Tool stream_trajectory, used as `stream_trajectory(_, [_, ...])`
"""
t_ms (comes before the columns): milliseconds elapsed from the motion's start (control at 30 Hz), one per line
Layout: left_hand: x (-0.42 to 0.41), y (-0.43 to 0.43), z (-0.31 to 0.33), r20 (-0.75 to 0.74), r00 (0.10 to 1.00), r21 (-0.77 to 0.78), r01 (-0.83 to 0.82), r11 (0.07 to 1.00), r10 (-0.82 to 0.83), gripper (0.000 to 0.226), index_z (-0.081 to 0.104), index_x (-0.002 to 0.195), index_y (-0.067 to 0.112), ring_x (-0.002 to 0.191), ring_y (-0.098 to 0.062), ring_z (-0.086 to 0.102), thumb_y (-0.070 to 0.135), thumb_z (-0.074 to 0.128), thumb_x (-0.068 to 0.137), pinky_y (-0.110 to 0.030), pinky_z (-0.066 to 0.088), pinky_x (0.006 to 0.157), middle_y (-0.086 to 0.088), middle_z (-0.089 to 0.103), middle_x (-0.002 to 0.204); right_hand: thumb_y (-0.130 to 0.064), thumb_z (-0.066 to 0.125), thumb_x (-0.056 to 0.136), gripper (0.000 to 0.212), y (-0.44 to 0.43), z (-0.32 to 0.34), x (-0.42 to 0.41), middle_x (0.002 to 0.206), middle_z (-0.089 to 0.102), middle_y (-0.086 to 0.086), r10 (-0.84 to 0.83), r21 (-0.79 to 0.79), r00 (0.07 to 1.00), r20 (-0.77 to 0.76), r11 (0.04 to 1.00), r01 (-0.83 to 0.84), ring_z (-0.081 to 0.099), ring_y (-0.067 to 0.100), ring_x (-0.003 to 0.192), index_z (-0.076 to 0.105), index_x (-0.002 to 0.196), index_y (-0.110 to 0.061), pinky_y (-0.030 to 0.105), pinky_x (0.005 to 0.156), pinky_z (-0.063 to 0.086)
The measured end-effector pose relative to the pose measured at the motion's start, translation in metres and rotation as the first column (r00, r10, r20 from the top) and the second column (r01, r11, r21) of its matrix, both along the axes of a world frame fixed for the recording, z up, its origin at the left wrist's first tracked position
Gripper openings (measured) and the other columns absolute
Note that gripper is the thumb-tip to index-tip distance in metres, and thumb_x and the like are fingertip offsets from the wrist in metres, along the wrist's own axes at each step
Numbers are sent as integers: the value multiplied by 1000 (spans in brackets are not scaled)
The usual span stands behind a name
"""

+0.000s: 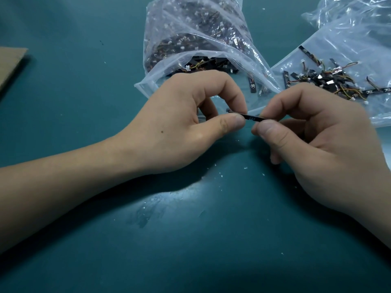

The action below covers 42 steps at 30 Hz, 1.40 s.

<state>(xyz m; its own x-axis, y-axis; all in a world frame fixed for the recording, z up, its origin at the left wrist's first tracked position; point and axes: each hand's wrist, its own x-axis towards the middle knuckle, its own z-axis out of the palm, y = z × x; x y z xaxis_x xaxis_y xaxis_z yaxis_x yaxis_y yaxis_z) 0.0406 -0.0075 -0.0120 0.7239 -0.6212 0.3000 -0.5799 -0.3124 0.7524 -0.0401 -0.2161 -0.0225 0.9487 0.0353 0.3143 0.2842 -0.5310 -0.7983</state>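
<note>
Left grip pinches one end of a narrow black strip between thumb and forefinger. Right grip pinches the other end in the same way. I see the strip spanning the gap between both grips, over the table. Directly beyond the grips lies an open clear bag packed with similar wired strips. Beyond the right grip, a second bag lies flat and carries a loose heap of strips. Well out from the left grip sits a cardboard piece.
</note>
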Motion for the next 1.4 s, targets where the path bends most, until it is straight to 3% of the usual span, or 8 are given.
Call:
stream_trajectory(267, [-4,1,2,14,996,-50,84,995,-83,5,68,94,19,72,-20,63,25,70,94,-41,49,63,7,69,93,-29,73,90,11,5,5,-1,78,65,-19,28,-180,998,-52,983,-37,55,11,58,62,93,-27,12,54,39])
stream_trajectory(400, [-5,1,3,29,996,-82,85,993,-83,6,66,93,23,78,-21,64,21,72,94,-42,50,68,5,71,105,-29,73,90,12,5,5,-2,78,65,-15,24,-183,999,-41,983,-31,55,15,59,62,92,-28,16,53,40])
stream_trajectory(567, [-4,0,3,-15,996,-66,86,994,-87,8,64,91,29,82,-19,64,23,70,93,-39,52,70,10,71,108,-23,73,91,10,3,4,-6,75,65,-2,-28,-65,998,48,997,31,58,24,54,64,93,-26,40,51,45])
stream_trajectory(767, [-1,0,0,-8,997,-13,72,997,-72,7,66,93,24,82,-15,64,21,72,92,-29,52,69,10,70,108,-20,70,92,10,3,3,-6,77,66,3,-6,-36,999,36,999,8,58,27,51,63,93,-26,46,49,45])
stream_trajectory(867, [-1,0,0,-3,1000,-69,16,997,-17,18,63,101,23,76,-12,61,20,77,90,-20,46,65,16,66,107,-20,71,92,10,3,2,-4,81,69,1,-15,0,1000,26,1000,15,58,29,52,64,93,-27,47,48,45])
stream_trajectory(1000, [0,-1,-1,33,999,-60,-27,998,30,17,63,92,30,59,-8,41,25,79,88,-12,36,59,30,54,76,-22,73,91,8,2,3,-5,85,73,2,-22,16,999,30,1000,21,58,30,52,68,94,-27,49,47,45])
stream_trajectory(1167, [2,0,-2,29,998,-114,-57,992,61,27,62,103,32,65,-11,45,26,82,86,-14,38,63,17,59,95,-21,76,90,13,5,6,-9,89,74,-6,10,-37,997,74,999,-7,62,22,58,69,99,-26,41,52,50])
stream_trajectory(1400, [1,0,-2,-16,999,-96,36,995,-38,19,70,103,22,64,-7,56,13,78,88,-12,39,61,27,66,86,-25,77,90,14,6,8,-10,89,74,-8,36,-70,997,62,997,-32,65,19,62,72,103,-26,35,54,52])
